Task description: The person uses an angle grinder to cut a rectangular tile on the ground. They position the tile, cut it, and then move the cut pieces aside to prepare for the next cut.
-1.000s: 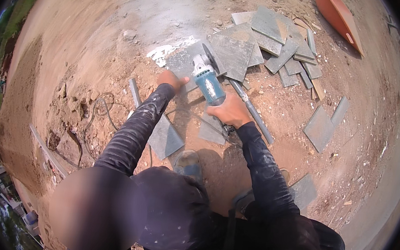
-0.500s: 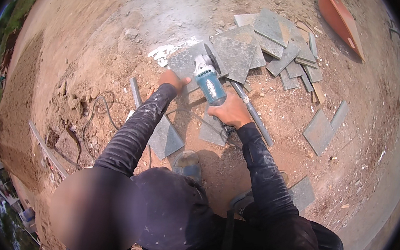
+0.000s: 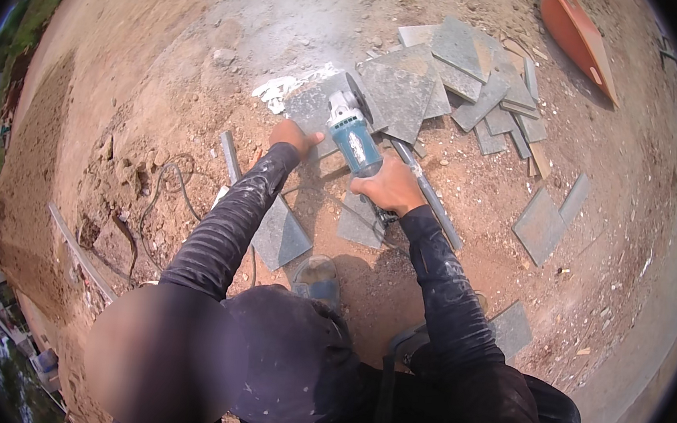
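My right hand [image 3: 395, 186] is wrapped round the rear body of a teal angle grinder [image 3: 356, 142]. Its dark disc [image 3: 358, 94] stands on edge at the right side of a grey stone tile [image 3: 309, 106]. Whether the disc is cutting in or just touching the tile, I cannot tell. My left hand [image 3: 293, 137] grips the tile's near-left edge, with the thumb reaching over the top and the other fingers mostly hidden. White powdery scraps [image 3: 272, 93] lie along the tile's far-left side.
Loose grey tiles [image 3: 397, 88] are heaped just right of the grinder. A long metal bar [image 3: 436, 200] lies beside my right forearm. Cut tile pieces [image 3: 282, 235] rest near my shoe [image 3: 318, 281]. A cable [image 3: 183, 190] loops at left; an orange tray-like container [image 3: 580, 39] is far right.
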